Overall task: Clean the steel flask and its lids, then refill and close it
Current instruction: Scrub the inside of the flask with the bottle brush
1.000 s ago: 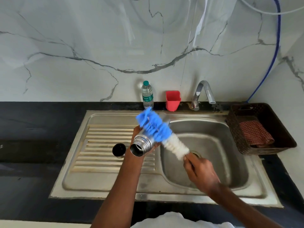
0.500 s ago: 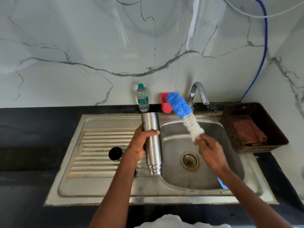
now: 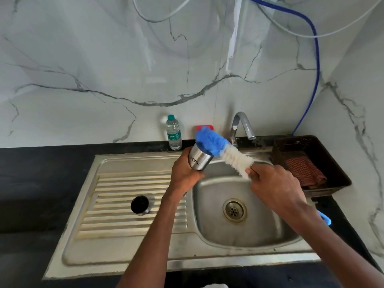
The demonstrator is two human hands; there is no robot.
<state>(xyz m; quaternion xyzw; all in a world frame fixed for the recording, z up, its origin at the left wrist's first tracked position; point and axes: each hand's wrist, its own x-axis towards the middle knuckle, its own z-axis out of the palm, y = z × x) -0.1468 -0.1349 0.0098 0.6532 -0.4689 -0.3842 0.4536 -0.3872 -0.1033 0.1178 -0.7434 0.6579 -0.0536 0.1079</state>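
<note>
Scrubbing the steel flask (image 3: pixel 198 161) base over the sink (image 3: pixel 234 242), left hand (image 3: pixel 185 176) wrapped round it, tilted toward the bottle brush (image 3: pixel 223 152) the right hand (image 3: pixel 274 183) grips. Lid (image 3: pixel 140 205) parked on the drainboard, probably awaiting its turn.

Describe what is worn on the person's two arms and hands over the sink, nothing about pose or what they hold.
Both arms are bare from the bottom edge of the picture to the fingers: no sleeves, gloves, watch, rings or bracelets show on the left hand or the right hand. A small dark mark sits near the left wrist; what it is cannot be told. A bit of white cloth shows at the bottom edge, between the arms.
</note>
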